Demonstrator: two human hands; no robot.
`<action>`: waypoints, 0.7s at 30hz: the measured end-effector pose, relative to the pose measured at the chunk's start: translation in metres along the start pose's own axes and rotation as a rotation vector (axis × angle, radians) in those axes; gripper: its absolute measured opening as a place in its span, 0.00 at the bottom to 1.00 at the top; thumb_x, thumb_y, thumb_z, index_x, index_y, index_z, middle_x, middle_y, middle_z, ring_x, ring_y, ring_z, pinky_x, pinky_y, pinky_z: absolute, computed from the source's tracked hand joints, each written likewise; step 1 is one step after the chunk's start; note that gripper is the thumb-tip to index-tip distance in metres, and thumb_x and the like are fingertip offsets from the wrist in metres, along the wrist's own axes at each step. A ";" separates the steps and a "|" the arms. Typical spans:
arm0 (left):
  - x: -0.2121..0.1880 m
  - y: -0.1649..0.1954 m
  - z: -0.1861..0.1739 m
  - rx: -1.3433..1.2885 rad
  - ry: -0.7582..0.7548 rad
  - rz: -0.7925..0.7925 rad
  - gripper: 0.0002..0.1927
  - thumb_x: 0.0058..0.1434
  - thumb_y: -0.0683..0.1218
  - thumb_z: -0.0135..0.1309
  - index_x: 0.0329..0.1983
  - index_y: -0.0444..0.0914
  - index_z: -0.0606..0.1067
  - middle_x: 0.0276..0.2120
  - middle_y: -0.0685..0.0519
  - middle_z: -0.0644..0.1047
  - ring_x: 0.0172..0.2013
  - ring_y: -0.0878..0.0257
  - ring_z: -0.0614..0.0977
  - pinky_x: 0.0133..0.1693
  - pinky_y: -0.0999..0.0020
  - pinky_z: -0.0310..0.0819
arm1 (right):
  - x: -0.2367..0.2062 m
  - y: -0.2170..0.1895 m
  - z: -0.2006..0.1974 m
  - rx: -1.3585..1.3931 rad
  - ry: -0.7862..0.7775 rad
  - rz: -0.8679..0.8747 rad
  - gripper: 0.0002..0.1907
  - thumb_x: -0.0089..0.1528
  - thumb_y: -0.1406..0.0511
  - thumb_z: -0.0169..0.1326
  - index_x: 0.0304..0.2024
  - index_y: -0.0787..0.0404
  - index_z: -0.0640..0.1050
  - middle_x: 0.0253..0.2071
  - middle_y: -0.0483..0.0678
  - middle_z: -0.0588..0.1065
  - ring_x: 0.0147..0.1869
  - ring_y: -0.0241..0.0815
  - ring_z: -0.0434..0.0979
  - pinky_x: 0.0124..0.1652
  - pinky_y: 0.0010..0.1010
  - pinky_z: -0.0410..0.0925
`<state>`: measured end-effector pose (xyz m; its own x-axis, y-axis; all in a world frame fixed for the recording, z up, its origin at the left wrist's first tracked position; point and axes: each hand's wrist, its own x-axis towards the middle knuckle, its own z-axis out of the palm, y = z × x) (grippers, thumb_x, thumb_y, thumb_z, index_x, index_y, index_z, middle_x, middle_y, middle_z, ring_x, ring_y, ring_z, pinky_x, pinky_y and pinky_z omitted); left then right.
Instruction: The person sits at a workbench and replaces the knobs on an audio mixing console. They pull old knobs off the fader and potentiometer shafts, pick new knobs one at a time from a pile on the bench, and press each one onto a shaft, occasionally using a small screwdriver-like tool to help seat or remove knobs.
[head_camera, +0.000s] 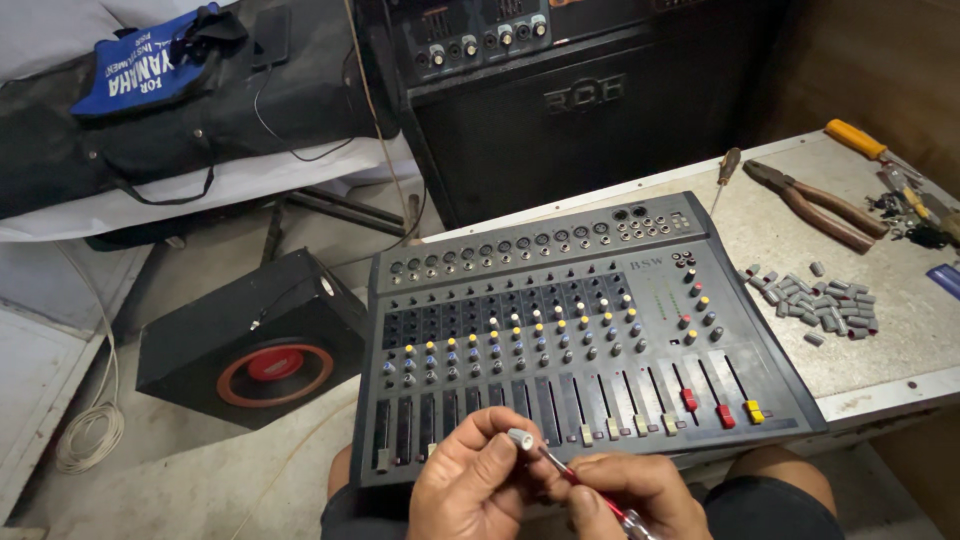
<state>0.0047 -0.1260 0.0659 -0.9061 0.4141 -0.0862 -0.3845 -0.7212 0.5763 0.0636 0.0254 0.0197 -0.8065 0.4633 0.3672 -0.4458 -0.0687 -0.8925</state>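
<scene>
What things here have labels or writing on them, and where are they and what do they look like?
Blue cloth tag with white lettering: top left, on the black bag.
Raised logo badge: black, on the big black speaker cabinet behind the table.
Small pale logo: upper right of the grey mixer.

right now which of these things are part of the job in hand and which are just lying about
In hand:
left hand pinching a small grey fader cap
right hand with a red-handled screwdriver
grey audio mixer
pile of grey caps

Lying about:
brown-handled pliers
orange-handled screwdriver
black speaker box
black amplifier cabinet
</scene>
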 end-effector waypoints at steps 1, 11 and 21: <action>0.000 0.001 0.000 -0.032 -0.003 -0.017 0.11 0.64 0.40 0.54 0.47 0.29 0.72 0.35 0.45 0.78 0.34 0.57 0.83 0.40 0.54 0.82 | 0.000 0.000 0.000 0.003 0.005 -0.033 0.08 0.57 0.77 0.60 0.38 0.68 0.76 0.34 0.59 0.83 0.38 0.43 0.88 0.41 0.34 0.80; 0.002 -0.003 -0.008 -0.037 -0.028 -0.074 0.12 0.66 0.40 0.52 0.50 0.29 0.71 0.38 0.43 0.78 0.38 0.56 0.83 0.43 0.58 0.81 | 0.005 -0.011 0.011 -0.046 0.003 -0.067 0.06 0.58 0.75 0.61 0.36 0.67 0.76 0.32 0.56 0.85 0.37 0.40 0.88 0.40 0.32 0.81; 0.003 -0.010 -0.011 0.017 -0.004 -0.015 0.12 0.64 0.40 0.55 0.48 0.29 0.72 0.38 0.43 0.79 0.37 0.56 0.82 0.42 0.59 0.80 | 0.009 -0.016 0.013 -0.064 -0.007 -0.010 0.04 0.58 0.75 0.59 0.34 0.67 0.76 0.32 0.56 0.85 0.36 0.39 0.88 0.40 0.32 0.81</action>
<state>0.0043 -0.1238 0.0505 -0.8997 0.4267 -0.0920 -0.3948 -0.7054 0.5887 0.0585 0.0188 0.0411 -0.8051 0.4575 0.3776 -0.4281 -0.0075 -0.9037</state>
